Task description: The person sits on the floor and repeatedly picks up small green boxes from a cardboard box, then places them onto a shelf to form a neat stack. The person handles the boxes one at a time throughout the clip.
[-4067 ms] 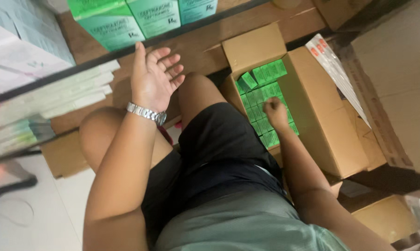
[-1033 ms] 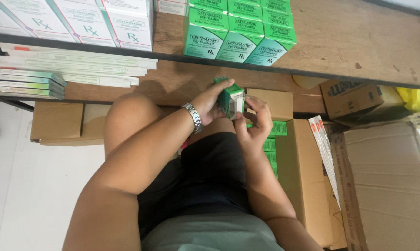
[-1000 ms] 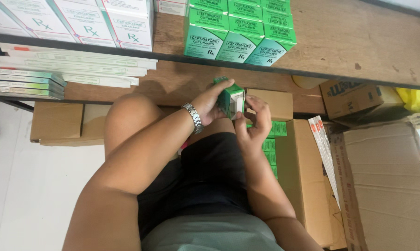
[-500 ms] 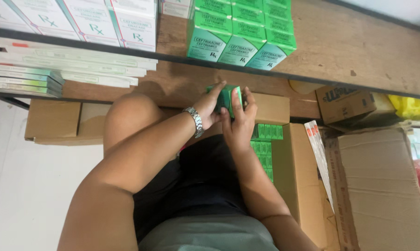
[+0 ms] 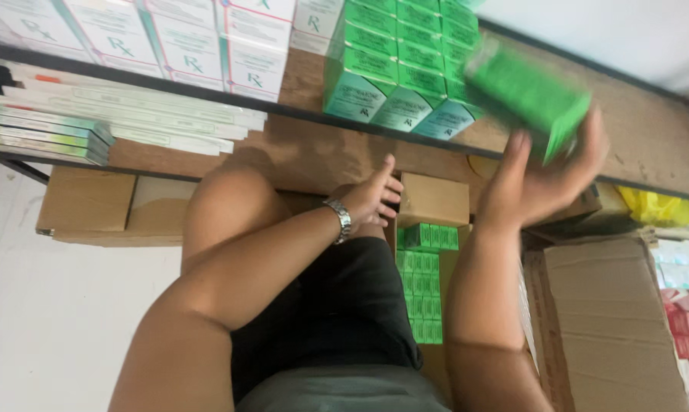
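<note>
Raised since before, right hand (image 5: 539,179) grips blurred green cardboard boxes (image 5: 529,95).

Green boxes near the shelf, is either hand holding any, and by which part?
The right hand holds blurred green boxes from underneath, at their lower end. The left hand holds nothing.

Stacked boxes (image 5: 394,72) on shelf (image 5: 657,137), open carton (image 5: 428,290) below, flat packs (image 5: 47,126) left.

Green boxes (image 5: 394,65) stacked on wooden shelf (image 5: 665,137); white boxes (image 5: 177,42) left of them; blurred green box (image 5: 529,95) at stack's right; open carton of green packs (image 5: 424,282) below shelf.
</note>
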